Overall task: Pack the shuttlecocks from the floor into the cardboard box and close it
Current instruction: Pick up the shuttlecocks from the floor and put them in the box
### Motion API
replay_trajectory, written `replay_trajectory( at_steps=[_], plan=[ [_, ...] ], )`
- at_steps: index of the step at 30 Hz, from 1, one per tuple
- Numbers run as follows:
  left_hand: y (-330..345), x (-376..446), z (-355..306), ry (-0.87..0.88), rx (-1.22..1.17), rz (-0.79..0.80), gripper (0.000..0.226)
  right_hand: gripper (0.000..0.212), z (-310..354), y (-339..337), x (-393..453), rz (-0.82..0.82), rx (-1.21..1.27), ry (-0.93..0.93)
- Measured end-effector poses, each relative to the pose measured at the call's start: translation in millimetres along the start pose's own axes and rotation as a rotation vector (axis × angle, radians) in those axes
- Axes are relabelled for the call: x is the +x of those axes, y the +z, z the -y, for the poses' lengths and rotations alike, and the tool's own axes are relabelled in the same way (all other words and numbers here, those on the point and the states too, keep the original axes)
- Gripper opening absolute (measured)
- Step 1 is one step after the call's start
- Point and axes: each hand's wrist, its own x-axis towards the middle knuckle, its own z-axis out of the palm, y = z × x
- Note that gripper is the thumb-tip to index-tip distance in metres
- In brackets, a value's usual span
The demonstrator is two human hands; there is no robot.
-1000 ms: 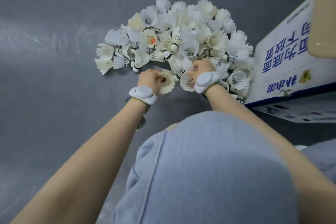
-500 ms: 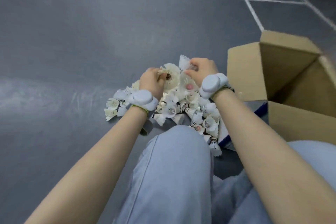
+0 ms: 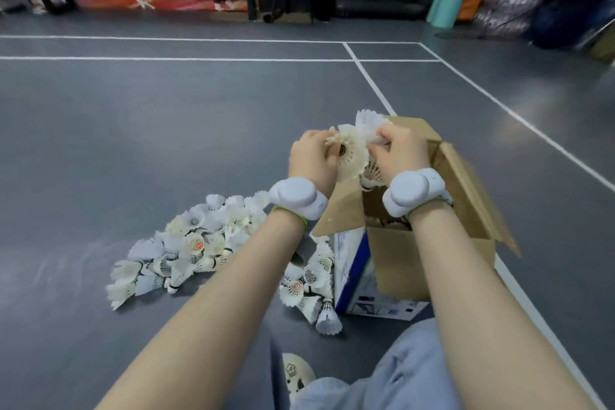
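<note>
A pile of white feather shuttlecocks (image 3: 186, 250) lies on the grey court floor, left of an open cardboard box (image 3: 432, 263) with blue print on its side. More shuttlecocks (image 3: 309, 283) lie against the box's left wall. My left hand (image 3: 311, 160) and my right hand (image 3: 401, 151) are raised together over the box's left flap and opening, both closed on a bunch of shuttlecocks (image 3: 354, 151) held between them. Each wrist carries a white band device. The inside of the box is mostly hidden by my right wrist.
White court lines (image 3: 372, 83) run across the grey floor behind and right of the box. My knee in light blue jeans (image 3: 399, 376) and a pale shoe (image 3: 296, 376) are at the bottom. Stands, bags and rolled mats line the far wall.
Both hands have lifted a bunch of shuttlecocks off the pile and carried it up and right, over the open box. My head has tilted up, so the far wall shows.
</note>
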Motion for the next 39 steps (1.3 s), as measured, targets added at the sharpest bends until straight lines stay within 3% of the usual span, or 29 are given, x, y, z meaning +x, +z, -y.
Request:
replay_trajectory(
  at_steps=[3, 7, 10, 14, 17, 20, 24, 28, 33, 37, 39],
  plan=[
    [31, -2, -8, 0.035, -0.066, 0.020, 0.022, 0.035, -24, -12, 2, -0.059, -0.012, 0.074],
    [63, 4, -9, 0.128, -0.117, 0.124, 0.029, 0.011, -58, -20, 7, -0.069, -0.023, 0.181],
    [79, 11, -6, 0.167, -0.146, 0.251, 0.043, 0.019, -78, -19, 8, -0.048, -0.014, 0.276],
    [96, 16, 3, 0.094, 0.004, 0.436, 0.066, 0.035, -100, -10, 11, 0.151, -0.054, 0.430],
    [97, 20, 11, 0.065, 0.035, 0.424, 0.069, 0.042, -107, -5, 15, 0.262, -0.016, 0.543],
    [92, 24, 16, 0.025, -0.003, 0.358, 0.065, 0.033, -107, -4, 18, 0.256, 0.034, 0.578],
    [77, 27, 24, -0.069, -0.043, 0.300, 0.060, 0.024, -94, 5, 20, 0.272, 0.037, 0.534],
    [64, 26, 30, -0.056, -0.009, 0.239, 0.052, 0.024, -74, 20, 24, 0.341, -0.031, 0.473],
    [33, 21, 56, -0.136, 0.010, 0.274, 0.056, 0.027, -32, 59, 25, 0.379, -0.160, 0.319],
    [1, 17, 93, -0.168, 0.082, 0.253, 0.053, 0.029, 13, 89, 22, 0.222, -0.317, 0.130],
    [-15, 14, 116, -0.193, 0.143, 0.253, 0.051, 0.026, 34, 105, 17, 0.107, -0.232, 0.049]
  ],
)
